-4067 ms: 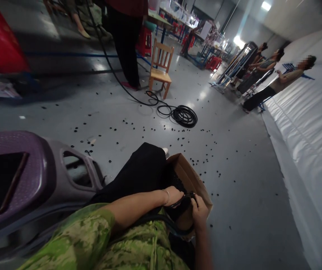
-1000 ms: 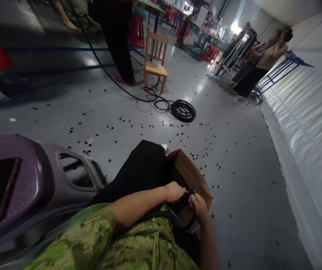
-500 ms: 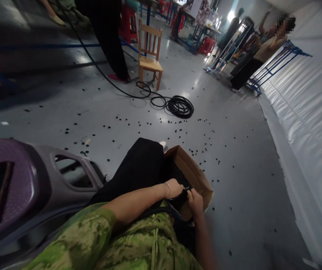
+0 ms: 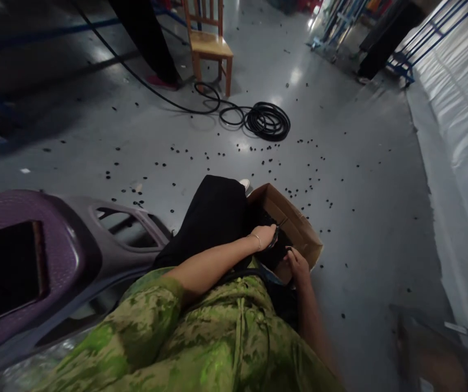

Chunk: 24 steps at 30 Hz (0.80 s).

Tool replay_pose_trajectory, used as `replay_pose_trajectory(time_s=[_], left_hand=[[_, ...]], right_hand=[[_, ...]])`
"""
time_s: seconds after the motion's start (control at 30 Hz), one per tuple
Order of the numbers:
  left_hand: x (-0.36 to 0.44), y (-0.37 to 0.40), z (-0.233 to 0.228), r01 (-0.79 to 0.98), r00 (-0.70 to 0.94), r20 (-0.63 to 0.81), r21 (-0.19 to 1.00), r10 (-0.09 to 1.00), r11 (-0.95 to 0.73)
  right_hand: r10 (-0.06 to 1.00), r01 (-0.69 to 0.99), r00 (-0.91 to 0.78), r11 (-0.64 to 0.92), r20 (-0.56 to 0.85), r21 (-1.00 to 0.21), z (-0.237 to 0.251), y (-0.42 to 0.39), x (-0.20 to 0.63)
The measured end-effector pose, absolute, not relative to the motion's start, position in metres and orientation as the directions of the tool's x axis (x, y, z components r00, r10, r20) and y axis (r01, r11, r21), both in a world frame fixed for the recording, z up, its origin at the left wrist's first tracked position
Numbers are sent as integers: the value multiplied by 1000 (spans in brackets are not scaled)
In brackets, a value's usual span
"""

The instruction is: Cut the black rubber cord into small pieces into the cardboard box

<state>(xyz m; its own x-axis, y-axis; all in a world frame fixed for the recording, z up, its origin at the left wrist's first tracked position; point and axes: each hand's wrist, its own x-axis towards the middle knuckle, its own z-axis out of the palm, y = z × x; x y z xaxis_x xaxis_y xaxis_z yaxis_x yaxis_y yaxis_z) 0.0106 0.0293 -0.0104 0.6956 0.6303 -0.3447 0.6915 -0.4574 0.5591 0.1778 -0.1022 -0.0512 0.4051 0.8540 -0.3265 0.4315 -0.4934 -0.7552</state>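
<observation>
An open cardboard box (image 4: 299,223) of small black parts rests beside my black-trousered knee (image 4: 217,212). My left hand (image 4: 265,236), with a thin bracelet at the wrist, reaches over the box and pinches a thin dark tool or part. My right hand (image 4: 297,261) is just below it at the box's near edge, fingers curled on a small black piece; what exactly it holds is too small to tell. A black cord runs across my green camouflage shirt (image 4: 217,337) toward the hands.
A purple and grey moulded plastic panel (image 4: 54,256) lies at my left. Small black parts are scattered over the grey floor (image 4: 360,179). A coiled black cable (image 4: 266,120) lies by a wooden chair (image 4: 209,49). White padded sheeting (image 4: 462,136) runs along the right.
The view has tipped downward, so the people at the back have left the frame. My left hand has lifted slightly away from the right hand above the box.
</observation>
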Motion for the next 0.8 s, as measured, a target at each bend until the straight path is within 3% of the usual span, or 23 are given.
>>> replay_pose_trajectory(time_s=[0.13,0.3,0.43,0.57,0.8], left_hand=[[8,33,-6,746,595,-373,586,712,-316],[7,32,-6,740,602,-362,588,712,-326],[7,28,-8,676,686,-290,592,668,-438],[9,23,-12,562,797,-178,569,577,-601],[12,20,-15,461,876,-116,491,469,-739]], right_hand=[[754,216,544,-551,-369,-806,-61,-121,182],[676,-40,605,-503,-422,-863,-71,-131,180],[736,12,572,-449,-362,-894,-55,-123,175],[797,176,553,-395,-242,-902,-26,-105,169],[823,363,562,-340,-88,-868,-12,-89,176]])
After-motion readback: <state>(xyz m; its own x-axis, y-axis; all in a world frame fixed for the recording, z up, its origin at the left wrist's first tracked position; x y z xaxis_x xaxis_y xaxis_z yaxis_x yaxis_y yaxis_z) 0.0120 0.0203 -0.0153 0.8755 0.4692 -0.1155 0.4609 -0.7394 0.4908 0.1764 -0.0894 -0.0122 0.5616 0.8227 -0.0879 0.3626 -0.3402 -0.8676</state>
